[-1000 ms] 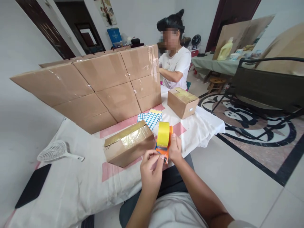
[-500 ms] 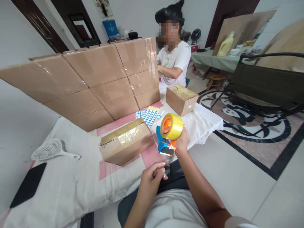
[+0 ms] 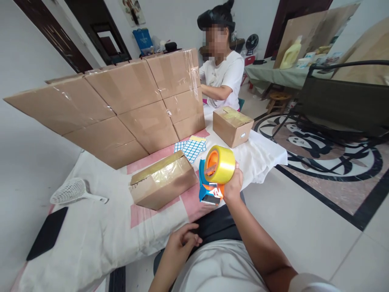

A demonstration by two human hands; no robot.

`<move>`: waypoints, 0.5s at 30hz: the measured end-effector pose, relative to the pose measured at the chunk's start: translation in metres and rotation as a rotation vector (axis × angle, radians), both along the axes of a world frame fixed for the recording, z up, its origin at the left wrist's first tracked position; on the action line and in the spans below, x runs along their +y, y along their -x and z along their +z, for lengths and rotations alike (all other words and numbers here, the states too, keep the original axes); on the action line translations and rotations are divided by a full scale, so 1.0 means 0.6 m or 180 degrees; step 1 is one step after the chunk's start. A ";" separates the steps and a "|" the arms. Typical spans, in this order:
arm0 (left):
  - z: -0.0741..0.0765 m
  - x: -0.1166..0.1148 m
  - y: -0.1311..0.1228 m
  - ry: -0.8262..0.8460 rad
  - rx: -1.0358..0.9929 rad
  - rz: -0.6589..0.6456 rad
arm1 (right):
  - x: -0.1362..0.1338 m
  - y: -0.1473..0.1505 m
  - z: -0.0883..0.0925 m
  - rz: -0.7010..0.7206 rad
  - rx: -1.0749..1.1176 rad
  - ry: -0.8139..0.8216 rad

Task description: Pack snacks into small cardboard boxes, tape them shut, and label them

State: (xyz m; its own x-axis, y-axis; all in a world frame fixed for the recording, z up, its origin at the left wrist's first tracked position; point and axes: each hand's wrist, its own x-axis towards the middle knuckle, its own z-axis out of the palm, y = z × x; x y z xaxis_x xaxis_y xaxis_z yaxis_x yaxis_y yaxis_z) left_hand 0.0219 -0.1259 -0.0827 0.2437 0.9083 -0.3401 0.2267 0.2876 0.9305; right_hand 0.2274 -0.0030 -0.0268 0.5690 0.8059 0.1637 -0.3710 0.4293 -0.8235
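The person's right hand (image 3: 233,185) grips the tape dispenser (image 3: 218,165) — best laid square on the box (image 3: 161,182) — while the left hand (image 3: 182,244) rests loosely curled, apparently empty.

No legible text anywhere in view.

- Small white label (image 3: 243,135) on the side of the far cardboard box (image 3: 228,129): too small to tell if it is blank or printed.
- Sticker sheets (image 3: 191,148) on the tablecloth, a grid of blue-bordered white labels, none with writing I can make out.
- Poster (image 3: 133,11) on the back wall: picture only, no words readable.
- Blue bag (image 3: 142,39) behind the box stack: a pale mark on its front, unreadable.
- Yellow bottle (image 3: 290,54) on the far table: label not discernible.
- Tape dispenser (image 3: 211,192) and its yellow roll (image 3: 223,164): no brand or number visible.
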 end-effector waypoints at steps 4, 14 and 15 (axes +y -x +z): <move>0.059 0.017 0.032 -0.0986 0.0912 0.0515 | -0.023 0.000 0.009 0.0950 -0.0222 -0.0163; 0.182 0.122 -0.056 -0.2226 -0.0121 -0.0406 | -0.067 0.001 0.044 0.1927 -0.1583 -0.0611; 0.177 0.123 -0.061 -0.2088 -0.0327 -0.0421 | -0.067 -0.002 0.046 0.1966 -0.1649 -0.0650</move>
